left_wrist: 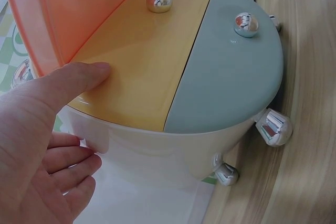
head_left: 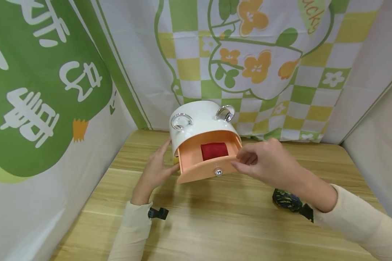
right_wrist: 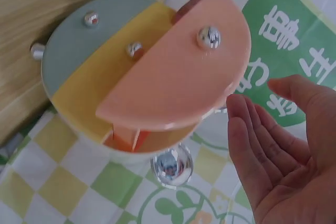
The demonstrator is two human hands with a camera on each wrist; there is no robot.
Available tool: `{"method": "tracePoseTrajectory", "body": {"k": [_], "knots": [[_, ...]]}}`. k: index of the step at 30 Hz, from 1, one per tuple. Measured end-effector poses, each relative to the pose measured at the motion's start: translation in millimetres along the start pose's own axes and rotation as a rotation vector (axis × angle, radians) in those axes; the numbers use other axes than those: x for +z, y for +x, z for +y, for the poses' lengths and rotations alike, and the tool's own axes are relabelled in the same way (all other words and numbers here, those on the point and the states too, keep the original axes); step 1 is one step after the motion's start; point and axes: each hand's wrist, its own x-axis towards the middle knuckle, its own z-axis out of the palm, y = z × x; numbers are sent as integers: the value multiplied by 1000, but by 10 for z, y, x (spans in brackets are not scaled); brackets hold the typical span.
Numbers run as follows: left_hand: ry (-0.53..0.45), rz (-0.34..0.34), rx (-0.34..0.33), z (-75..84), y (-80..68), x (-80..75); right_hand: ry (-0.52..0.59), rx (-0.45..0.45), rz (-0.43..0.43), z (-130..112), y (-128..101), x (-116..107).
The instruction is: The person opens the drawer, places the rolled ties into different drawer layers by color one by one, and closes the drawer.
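- Peach-coloured drawer (head_left: 204, 165) stands pulled out of a white box (head_left: 199, 121) near the far edge of the wooden table (head_left: 215, 224), a red roll (head_left: 214, 150) lying inside it.
- Left hand (head_left: 156, 167) rests flat against the box's left side, thumb on the yellow drawer (left_wrist: 136, 72) (fingers straight, gripping nothing).
- Right hand (head_left: 264, 161) is at the peach drawer's right corner, fingers relaxed and released; contact is unclear.
- Blue-grey drawer (left_wrist: 231, 77) stays closed.

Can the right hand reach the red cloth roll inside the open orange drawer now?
Probably yes: the orange drawer is pulled out, the red roll lies uncovered, and the right hand hovers open beside the drawer's front edge.
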Motion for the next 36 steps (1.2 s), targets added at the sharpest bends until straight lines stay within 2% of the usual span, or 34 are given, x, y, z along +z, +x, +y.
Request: {"method": "tracePoseTrajectory", "body": {"k": [11, 17, 26, 36], "knots": [[-10, 3, 6, -11, -19, 51, 49, 42, 46, -47, -195, 434], [-24, -5, 7, -7, -31, 69, 12, 99, 77, -25, -272, 628], [-10, -5, 1, 3, -24, 58, -5, 103, 231, 60, -343, 899], [-10, -20, -19, 40, -12, 11, 126, 147, 339, 99, -295, 1143]]}}
